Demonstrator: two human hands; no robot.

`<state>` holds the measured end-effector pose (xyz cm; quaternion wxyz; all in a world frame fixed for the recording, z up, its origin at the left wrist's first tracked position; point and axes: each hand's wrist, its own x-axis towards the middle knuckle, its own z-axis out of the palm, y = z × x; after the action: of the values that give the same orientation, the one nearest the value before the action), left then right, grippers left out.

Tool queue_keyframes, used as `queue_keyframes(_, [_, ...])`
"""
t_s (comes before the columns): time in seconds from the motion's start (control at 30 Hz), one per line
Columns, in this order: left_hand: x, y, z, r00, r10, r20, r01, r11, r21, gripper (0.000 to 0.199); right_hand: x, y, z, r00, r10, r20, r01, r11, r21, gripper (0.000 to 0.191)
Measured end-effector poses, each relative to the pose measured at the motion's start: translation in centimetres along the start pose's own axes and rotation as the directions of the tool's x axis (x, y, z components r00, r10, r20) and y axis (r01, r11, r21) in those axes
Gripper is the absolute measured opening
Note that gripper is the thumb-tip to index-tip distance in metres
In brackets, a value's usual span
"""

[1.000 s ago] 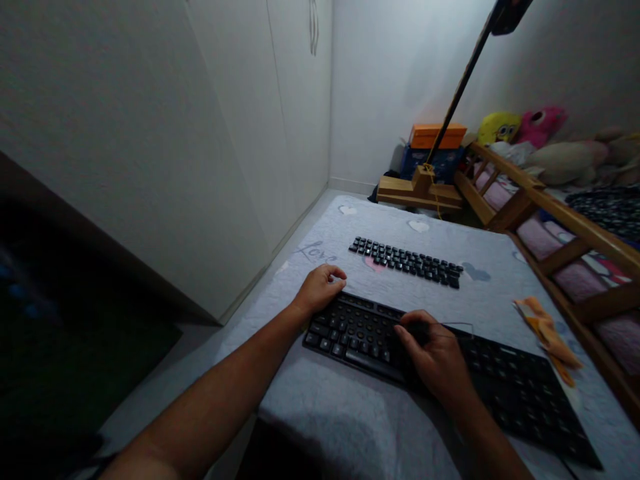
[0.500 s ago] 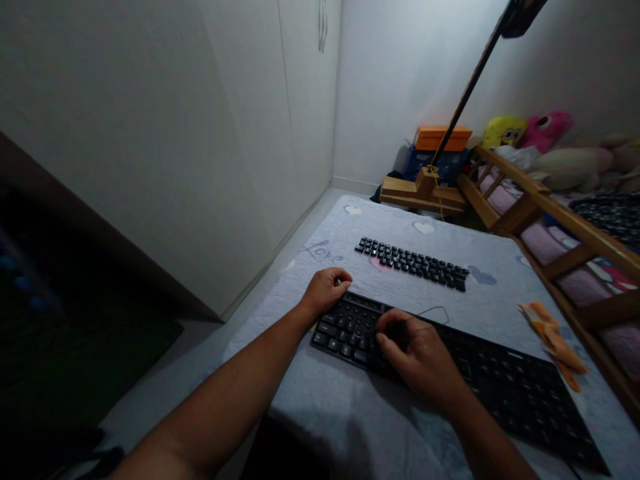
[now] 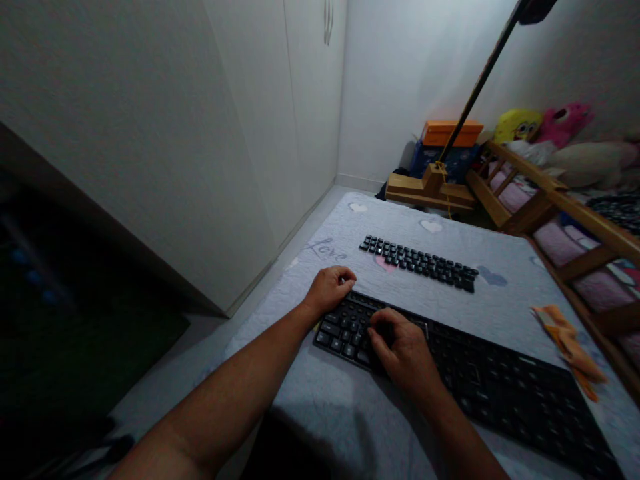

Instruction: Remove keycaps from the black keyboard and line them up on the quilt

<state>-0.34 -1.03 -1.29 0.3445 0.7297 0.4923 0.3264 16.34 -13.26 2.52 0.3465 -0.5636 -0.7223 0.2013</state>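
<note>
A black keyboard (image 3: 505,373) lies slantwise on the cloth-covered table, with key caps at its left end and many bare key positions. My left hand (image 3: 330,291) rests at its upper left corner, fingers curled together; what they hold, if anything, is hidden. Over the left part of the keyboard is my right hand (image 3: 400,347), thumb and forefinger bent toward each other in a pinch; anything between the tips is too small to make out. Beyond the keyboard, loose black key caps (image 3: 420,261) lie in close rows on the cloth.
An orange cloth item (image 3: 570,343) lies at the right of the table (image 3: 320,413). A wooden bed rail (image 3: 575,200) runs along the right side. Behind the table stands a pole on a wooden base (image 3: 430,190), near an orange box (image 3: 453,133). A tall cabinet (image 3: 240,133) stands at left.
My right hand has moved a little left over the keyboard. My left hand stays at the corner. The view has shifted slightly.
</note>
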Motion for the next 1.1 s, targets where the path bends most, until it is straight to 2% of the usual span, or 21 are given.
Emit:
queue_keyframes(0.23, [0.02,0.08,-0.01,1.0,0.02,-0.007,-0.02,1.0,0.002,0.015,-0.06,-0.05,0.23,0.998,-0.06,0.017,0.06,0.998,0.013,0.007])
queue_keyframes(0.43, [-0.03,0.32,-0.12,1.0,0.012,-0.008,-0.012,1.0,0.006,0.014,-0.07,-0.36,0.39,0.998,-0.033,0.059,0.034,0.999,-0.011,0.005])
queue_keyframes(0.67, [-0.02,0.39,-0.05,1.0,0.017,-0.012,-0.017,1.0,-0.001,0.015,-0.13,-0.43,0.43,0.999,-0.004,0.036,0.004,1.0,0.018,0.007])
queue_keyframes(0.97, [-0.11,0.38,-0.08,0.998,0.055,-0.026,-0.055,0.998,0.0,0.015,-0.07,-0.28,0.33,0.985,0.143,0.099,-0.154,0.982,0.112,0.012])
queue_keyframes(1.1, [-0.15,0.45,-0.08,0.998,0.057,-0.03,-0.057,0.998,-0.004,0.014,-0.22,-0.07,0.77,0.996,0.059,0.064,-0.065,0.993,0.099,0.01])
